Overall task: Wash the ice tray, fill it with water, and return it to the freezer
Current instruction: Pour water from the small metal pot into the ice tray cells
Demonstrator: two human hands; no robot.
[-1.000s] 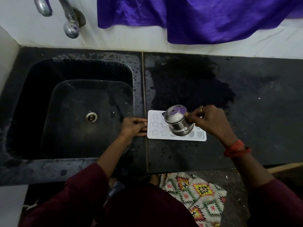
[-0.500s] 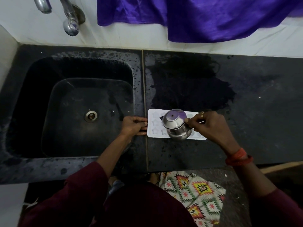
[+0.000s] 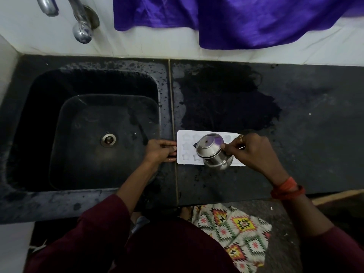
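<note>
A white ice tray (image 3: 186,147) with star-shaped cells lies flat on the black counter, just right of the sink. My left hand (image 3: 159,151) rests at the tray's left end, fingers straight against its edge. My right hand (image 3: 251,152) grips a small steel pot (image 3: 211,151) and holds it tilted to the left over the middle of the tray. The pot and my right hand hide the tray's right half.
The black sink (image 3: 88,131) with its steel drain (image 3: 108,140) lies to the left. A chrome tap (image 3: 81,22) juts from the white wall above it. A wet dark patch (image 3: 222,103) spreads on the counter behind the tray. Purple cloth (image 3: 236,18) hangs overhead.
The pot has shifted a little to the left along the tray and stays tilted. My left hand has kept its place at the tray's end.
</note>
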